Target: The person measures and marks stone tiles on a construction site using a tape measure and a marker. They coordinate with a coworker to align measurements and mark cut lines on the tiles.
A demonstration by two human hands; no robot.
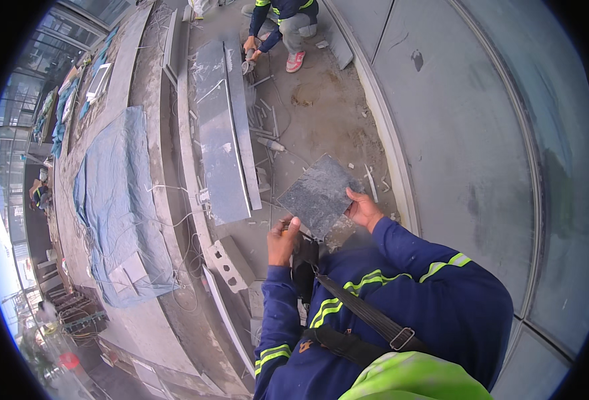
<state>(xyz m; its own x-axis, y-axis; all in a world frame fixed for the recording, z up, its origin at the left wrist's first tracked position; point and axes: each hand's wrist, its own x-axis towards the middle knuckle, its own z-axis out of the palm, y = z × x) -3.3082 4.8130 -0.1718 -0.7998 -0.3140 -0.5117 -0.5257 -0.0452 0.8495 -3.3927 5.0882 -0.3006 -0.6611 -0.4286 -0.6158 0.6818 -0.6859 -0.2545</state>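
A dark grey, square stone tile [321, 193] is held up in front of my body, tilted cornerwise. My right hand [364, 210] grips its right corner, thumb on the upper face and fingers beneath. At the tile's near left edge, my left hand [283, 241] is closed with the thumb up. A thin dark item seems to stick out of it toward the tile, too small to name. A black pouch [305, 267] hangs by my waist beside the left wrist.
Long grey panels [218, 133] lie to the left of the tile. Nearer stands a hollow concrete block [230, 264]. A power tool [271, 143] with a cord and offcuts litter the floor. Ahead, a co-worker [284, 20] crouches with a grinder [248, 65]. A glazed wall [461, 133] rises on the right.
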